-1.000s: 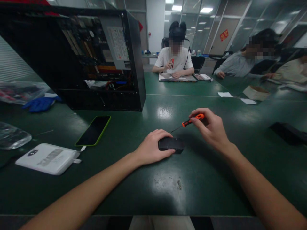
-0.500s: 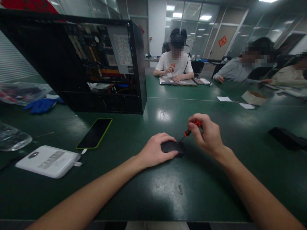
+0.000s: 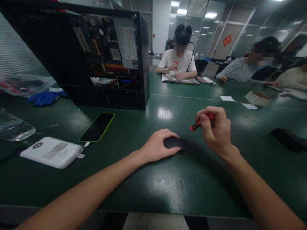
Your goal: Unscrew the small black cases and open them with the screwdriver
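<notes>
**L hand pins blk block, R hand has driver tip at its top edge**

Step in hand, my read: driver work on a fastener in the block's upper face. L hand (image 3: 158, 147) grips the small blk block (image 3: 172, 142) from its L end, thumb along the near side, fingers over the far side, pressing it to the green table (image 3: 203, 185). Block sits mid-table, in front of the person, w/ its R end sticking out past the grip.

R hand (image 3: 217, 127) has fingers closed round the orange-and-blk handle of a screwdriver (image 3: 195, 126), thumb up along it. Shaft slants down-L; tip meets the block's top near the far edge, approx. Whether it's seated in a screw head or just resting there: too small to tell.

Next move, IMO, calls for tip seated first, shaft brought more upright, then a slow twist w/ light downward push, L hand holding firm so the block doesn't skid. Slanted as it is, the tip could slip off toward the L fingers, so watch that.

Nearby, well L of the block: phone (image 3: 98, 127) w/ green edge, white pack (image 3: 51, 153) just beside it. PC tower (image 3: 145, 60) stands behind the phone, side open.
</notes>
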Tool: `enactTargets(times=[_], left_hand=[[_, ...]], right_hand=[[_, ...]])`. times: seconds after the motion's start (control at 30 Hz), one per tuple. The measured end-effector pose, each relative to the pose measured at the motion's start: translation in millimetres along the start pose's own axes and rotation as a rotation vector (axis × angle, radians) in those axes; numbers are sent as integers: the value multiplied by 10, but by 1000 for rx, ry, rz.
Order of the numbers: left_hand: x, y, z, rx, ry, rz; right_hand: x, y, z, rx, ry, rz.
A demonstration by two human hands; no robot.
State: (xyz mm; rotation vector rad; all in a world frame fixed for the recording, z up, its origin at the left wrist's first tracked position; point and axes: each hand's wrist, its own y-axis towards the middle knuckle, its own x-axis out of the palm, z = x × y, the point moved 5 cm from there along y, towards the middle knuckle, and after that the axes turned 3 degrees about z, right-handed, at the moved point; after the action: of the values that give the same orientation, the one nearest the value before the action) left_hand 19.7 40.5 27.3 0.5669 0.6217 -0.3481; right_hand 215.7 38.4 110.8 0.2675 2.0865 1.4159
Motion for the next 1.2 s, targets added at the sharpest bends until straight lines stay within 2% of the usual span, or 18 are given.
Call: enactTargets(times=[0.3, 0.5, 0.6, 0.67, 0.77, 0.83, 0.9, 1.0, 1.07, 1.2], left_hand=[[14, -6, -2, 7, 4, -13], [10, 16, -19, 47, -8, -41], [18, 24, -41, 60, -22, -56], [28, 27, -50, 68, -29, -64], [34, 29, -51, 61, -10, -49], [32, 27, -46, 45, 15, -30], [30, 21, -43, 17, 29, -18], [31, 11, -48, -33, 27, -22], [29, 8, -54, -54, 26, -26], [19, 16, -59, -61, 19, -29]], right_hand=[[33, 4, -192, -246, 178, -109], [109, -104, -652, -497, 115, -272], [180, -177, -884, -639, 36, -283], [220, -207, -944, -664, 4, -278], [231, -221, -851, -580, 56, -254], [202, -215, -693, -453, 179, -211], [150, -199, -486, -283, 263, -114], [67, -180, -166, -7, 188, 34], [27, -170, 8, 129, 122, 52], [-70, -122, 218, 216, 22, 5]])
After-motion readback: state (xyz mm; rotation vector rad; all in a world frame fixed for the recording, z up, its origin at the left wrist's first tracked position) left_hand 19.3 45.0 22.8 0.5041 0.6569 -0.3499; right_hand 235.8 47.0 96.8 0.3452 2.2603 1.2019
